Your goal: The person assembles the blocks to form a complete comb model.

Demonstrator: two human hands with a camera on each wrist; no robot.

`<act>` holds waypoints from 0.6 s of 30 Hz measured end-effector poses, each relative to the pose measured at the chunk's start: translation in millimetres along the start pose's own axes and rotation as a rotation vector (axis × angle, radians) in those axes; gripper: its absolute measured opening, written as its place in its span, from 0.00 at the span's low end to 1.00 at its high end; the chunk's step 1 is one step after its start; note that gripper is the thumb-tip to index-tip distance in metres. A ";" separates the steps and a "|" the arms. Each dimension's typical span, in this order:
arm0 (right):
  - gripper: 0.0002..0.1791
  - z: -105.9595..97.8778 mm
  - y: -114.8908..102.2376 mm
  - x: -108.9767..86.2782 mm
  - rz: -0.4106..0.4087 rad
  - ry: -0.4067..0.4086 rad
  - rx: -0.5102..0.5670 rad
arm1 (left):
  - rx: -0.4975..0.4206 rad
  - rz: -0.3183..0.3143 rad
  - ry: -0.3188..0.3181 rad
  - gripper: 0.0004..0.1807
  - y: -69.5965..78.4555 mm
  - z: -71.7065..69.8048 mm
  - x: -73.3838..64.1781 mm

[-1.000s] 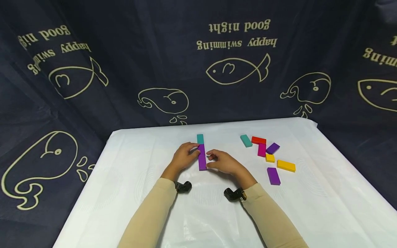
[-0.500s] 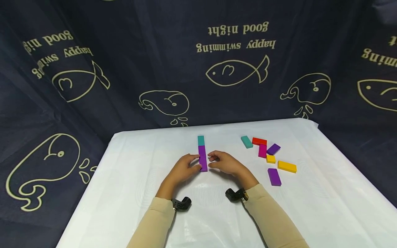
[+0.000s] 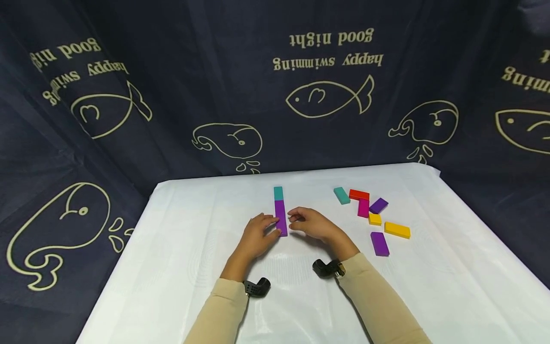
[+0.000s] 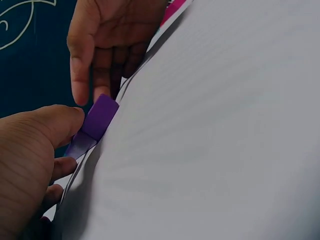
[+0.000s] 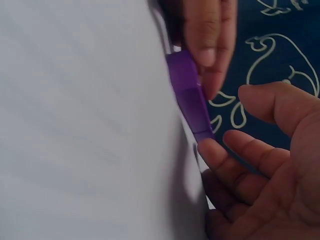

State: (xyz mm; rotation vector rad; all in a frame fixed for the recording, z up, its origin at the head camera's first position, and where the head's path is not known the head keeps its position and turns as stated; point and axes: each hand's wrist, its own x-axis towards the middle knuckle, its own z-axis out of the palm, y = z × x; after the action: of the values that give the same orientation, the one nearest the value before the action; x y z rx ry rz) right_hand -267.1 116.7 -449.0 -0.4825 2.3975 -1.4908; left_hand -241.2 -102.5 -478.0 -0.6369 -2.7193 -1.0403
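Note:
A straight row lies on the table, with a teal block (image 3: 278, 193) at the far end and purple length (image 3: 280, 216) running toward me; a seam shows in the right wrist view, so it looks like more than one purple block. My left hand (image 3: 256, 236) touches the left side of the row near its near end, thumb and index loosely bent. Across the row my right hand (image 3: 312, 224) hovers close to the right side with relaxed fingers, holding nothing. In the left wrist view the left thumb (image 4: 67, 122) rests against the purple end.
Loose blocks lie to the right on the white-covered table (image 3: 172, 239): teal (image 3: 341, 195), red (image 3: 359, 195), pink (image 3: 363, 208), dark purple (image 3: 378, 206), small yellow (image 3: 375, 219), long yellow (image 3: 397, 230) and purple (image 3: 380, 244). A dark patterned cloth (image 3: 232, 71) hangs behind.
My left hand has slid toward me along the row, from near the teal block to the purple near end. The right thumb has eased slightly away from the row.

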 end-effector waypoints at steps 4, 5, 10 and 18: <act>0.23 -9.2 2.3 2.2 -0.046 -0.004 0.032 | 0.000 0.015 0.013 0.22 -1.2 1.2 0.2; 0.24 -12.3 2.0 2.1 -0.058 0.002 0.027 | 0.005 0.021 0.019 0.22 -1.4 1.4 0.6; 0.24 -31.4 -9.5 -9.9 -0.085 0.054 -0.016 | 0.019 0.041 0.045 0.22 -3.2 3.0 2.5; 0.22 -70.9 3.2 -45.0 -0.124 0.114 -0.127 | 0.024 0.046 0.065 0.22 -2.4 6.1 -2.3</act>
State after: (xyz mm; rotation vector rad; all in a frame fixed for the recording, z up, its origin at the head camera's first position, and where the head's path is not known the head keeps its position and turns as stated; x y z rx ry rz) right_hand -255.3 194.2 -418.9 -0.6003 2.6054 -1.4583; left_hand -240.2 -100.7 -484.6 -0.6473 -2.6439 -0.9986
